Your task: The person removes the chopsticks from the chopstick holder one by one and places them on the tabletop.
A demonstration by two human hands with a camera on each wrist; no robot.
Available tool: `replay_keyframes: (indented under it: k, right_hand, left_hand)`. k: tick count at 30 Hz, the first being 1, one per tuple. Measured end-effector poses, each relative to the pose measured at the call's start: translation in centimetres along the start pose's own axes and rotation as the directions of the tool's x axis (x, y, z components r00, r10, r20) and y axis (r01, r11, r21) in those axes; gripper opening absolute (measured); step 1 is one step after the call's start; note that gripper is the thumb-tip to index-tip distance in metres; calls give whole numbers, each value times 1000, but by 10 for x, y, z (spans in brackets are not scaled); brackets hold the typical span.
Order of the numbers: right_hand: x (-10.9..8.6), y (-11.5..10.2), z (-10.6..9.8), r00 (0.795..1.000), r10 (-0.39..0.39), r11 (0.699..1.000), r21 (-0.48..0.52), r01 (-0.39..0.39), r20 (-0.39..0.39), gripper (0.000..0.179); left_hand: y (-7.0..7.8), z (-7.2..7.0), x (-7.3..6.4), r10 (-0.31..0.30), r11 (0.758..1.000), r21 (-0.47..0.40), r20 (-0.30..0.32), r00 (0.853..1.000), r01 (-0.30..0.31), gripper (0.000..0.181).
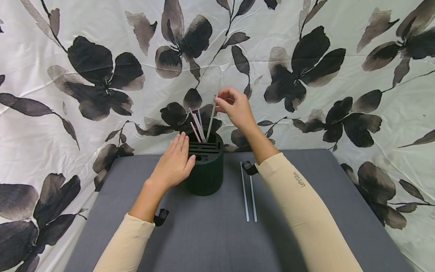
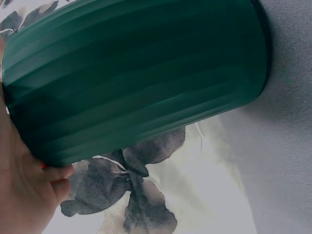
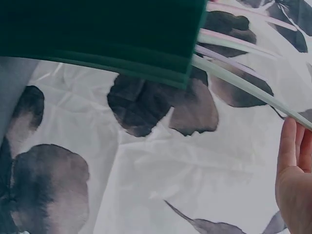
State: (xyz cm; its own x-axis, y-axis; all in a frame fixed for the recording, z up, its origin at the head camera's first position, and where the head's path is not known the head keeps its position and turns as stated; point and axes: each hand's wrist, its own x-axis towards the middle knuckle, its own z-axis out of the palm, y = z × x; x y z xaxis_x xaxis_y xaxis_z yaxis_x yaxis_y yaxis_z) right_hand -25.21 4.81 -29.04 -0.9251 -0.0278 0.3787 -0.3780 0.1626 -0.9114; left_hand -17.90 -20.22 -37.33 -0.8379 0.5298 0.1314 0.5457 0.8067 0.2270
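Observation:
A dark green, ribbed round holder point(image 1: 205, 179) with a black slotted top stands on the table. Several thin pastel straws point(image 1: 195, 126), pink and lilac among them, lean out of its back part. My right hand point(image 1: 234, 105) pinches a pale green straw point(image 1: 211, 121) near its upper end; the lower end is in the holder, hidden by the rim. My left hand point(image 1: 175, 160) rests with straight fingers on the holder's left edge. The left wrist view shows the holder's ribbed side point(image 2: 141, 78) beside that hand. In the right wrist view, fingertips point(image 3: 289, 141) touch the pale green straw point(image 3: 243, 87).
Two light blue straws point(image 1: 245, 192) lie side by side on the grey table point(image 1: 204, 238), right of the holder, close to the right sleeve point(image 1: 299, 204). A white cloth with dark flowers point(image 1: 238, 22) hangs behind the table.

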Motion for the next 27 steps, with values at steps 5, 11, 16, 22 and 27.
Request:
replay_keyframes:
  k: [5,11,16,22,27]
  right_hand:
    - [5,-10,-12,1000,-21,997,77,22,-23,13]
    - [10,-19,-29,993,-64,987,139,77,-95,11]
    - [12,-26,-42,986,-79,973,204,108,-146,9]
    - [6,-28,-58,978,-77,969,217,120,-196,9]
    - [-3,-20,-73,974,-55,983,161,92,-220,12]
  left_hand:
    - [1,5,3,-7,1000,11,-17,1000,7,71]
    - [3,7,6,-24,1000,8,-23,999,24,72]
    - [2,8,7,-27,1000,-1,-24,999,27,72]
    - [1,8,8,-27,1000,-3,-15,1000,27,72]
    - [-1,9,8,-19,1000,-1,-14,1000,19,72]
